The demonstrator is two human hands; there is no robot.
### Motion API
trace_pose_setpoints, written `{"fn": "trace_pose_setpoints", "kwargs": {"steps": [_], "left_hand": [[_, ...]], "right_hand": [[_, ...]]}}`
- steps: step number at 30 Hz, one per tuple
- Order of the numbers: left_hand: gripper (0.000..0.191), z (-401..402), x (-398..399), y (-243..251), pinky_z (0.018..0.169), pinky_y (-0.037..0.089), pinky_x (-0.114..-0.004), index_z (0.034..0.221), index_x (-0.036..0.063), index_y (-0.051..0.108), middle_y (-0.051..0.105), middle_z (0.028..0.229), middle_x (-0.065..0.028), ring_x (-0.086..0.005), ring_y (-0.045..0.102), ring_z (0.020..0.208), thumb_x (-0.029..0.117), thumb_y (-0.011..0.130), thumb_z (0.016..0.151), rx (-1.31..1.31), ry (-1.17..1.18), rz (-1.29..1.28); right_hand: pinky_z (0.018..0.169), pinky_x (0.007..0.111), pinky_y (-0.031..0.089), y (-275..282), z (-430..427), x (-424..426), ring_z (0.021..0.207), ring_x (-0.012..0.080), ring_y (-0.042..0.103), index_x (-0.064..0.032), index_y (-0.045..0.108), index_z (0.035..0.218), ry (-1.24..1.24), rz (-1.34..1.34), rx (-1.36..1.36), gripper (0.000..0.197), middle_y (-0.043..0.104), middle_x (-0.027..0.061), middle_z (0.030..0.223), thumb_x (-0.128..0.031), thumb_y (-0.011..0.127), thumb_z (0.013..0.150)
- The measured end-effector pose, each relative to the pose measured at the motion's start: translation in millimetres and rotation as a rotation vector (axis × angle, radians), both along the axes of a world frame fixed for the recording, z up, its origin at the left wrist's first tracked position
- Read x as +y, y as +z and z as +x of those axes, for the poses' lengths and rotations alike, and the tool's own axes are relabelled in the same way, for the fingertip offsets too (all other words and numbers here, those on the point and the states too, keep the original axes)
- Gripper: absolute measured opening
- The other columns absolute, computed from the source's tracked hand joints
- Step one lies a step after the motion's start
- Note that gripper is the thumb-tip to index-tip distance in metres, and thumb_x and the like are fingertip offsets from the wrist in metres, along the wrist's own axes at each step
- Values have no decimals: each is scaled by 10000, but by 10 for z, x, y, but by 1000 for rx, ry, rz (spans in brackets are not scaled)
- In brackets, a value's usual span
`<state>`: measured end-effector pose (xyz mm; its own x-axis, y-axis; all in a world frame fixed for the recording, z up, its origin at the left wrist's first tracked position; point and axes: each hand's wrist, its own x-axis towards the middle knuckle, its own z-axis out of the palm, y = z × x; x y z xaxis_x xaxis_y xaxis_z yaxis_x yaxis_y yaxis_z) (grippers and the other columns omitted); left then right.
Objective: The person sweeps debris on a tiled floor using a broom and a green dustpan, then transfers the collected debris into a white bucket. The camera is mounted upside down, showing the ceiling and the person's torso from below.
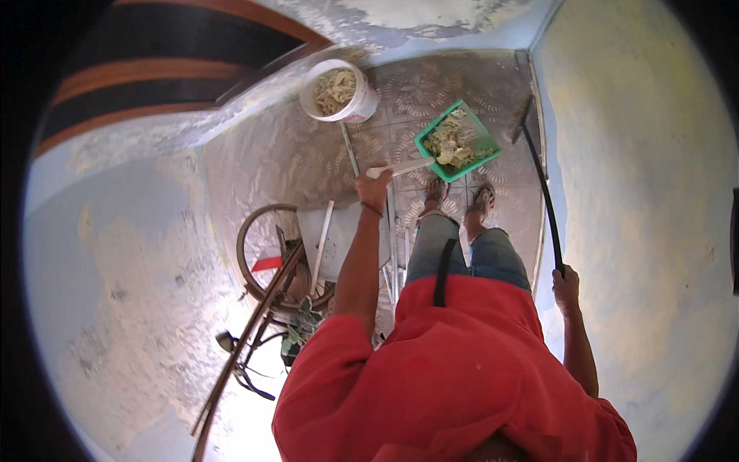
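My left hand (375,187) grips the pale handle of a green plastic dustpan (482,130). Flaked paint and plaster debris (453,141) lies in the pan, just beyond my feet. Off to the right, my right hand (567,289) is closed around the dark stick of a broom (545,185). The broom's bristle head (521,120) is at the floor's edge, close to the right wall. Up and left of the dustpan is a white plastic bucket (365,101), with more pale flakes inside it.
A bicycle wheel (245,237), a grey board (346,237) and long poles (231,352) crowd the left side, near a leafy plant (303,323). Peeling walls (623,173) enclose the patterned tile floor (306,156). A brown wooden frame (161,72) is at upper left.
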<state>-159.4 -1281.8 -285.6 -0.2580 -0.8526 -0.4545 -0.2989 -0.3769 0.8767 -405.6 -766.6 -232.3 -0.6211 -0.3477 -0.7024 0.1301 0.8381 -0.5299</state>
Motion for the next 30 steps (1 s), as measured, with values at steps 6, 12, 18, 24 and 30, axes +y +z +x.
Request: {"fn": "trace_pose_setpoints", "kwargs": {"steps": [6,12,18,24,30], "left_hand": [[164,425,96,1357,650,651,-358,970,-40,678,691,927,-127,-222,698,770,52,729,845,166,375,-44],[251,714,-347,2456,618,656,-367,1009,-81,636,685,937,-195,-314,717,812,126,700,884,226,475,-68],[364,1179,-958,2640,642,668,-422,1005,-87,613,657,961,-218,-358,704,850,262,681,925,231,582,-67],[490,2015,-1766,2220,721,662,-520,1082,-99,521,583,1020,-221,-429,671,922,343,673,935,299,693,19],[646,2827,-2861,1526,764,646,-569,1213,-138,426,526,1157,-257,-463,635,1028,409,639,942,331,797,203]], "right_hand": [[351,316,347,-303,-508,-122,389,134,465,-52,537,711,-142,14,-83,200,479,7,543,-120,550,899],[306,275,291,-282,-777,-735,359,101,427,-105,529,699,-283,152,-247,226,424,-37,505,-117,537,925],[301,299,284,-559,-737,-959,351,128,429,-40,541,726,-183,145,-252,211,441,11,503,-104,565,925],[348,362,383,-880,-545,-989,397,189,541,-8,563,692,4,201,-138,199,530,51,544,-105,672,829],[567,461,521,-668,-230,-1626,644,334,697,120,641,813,343,377,106,257,665,248,701,-128,701,784]]}}
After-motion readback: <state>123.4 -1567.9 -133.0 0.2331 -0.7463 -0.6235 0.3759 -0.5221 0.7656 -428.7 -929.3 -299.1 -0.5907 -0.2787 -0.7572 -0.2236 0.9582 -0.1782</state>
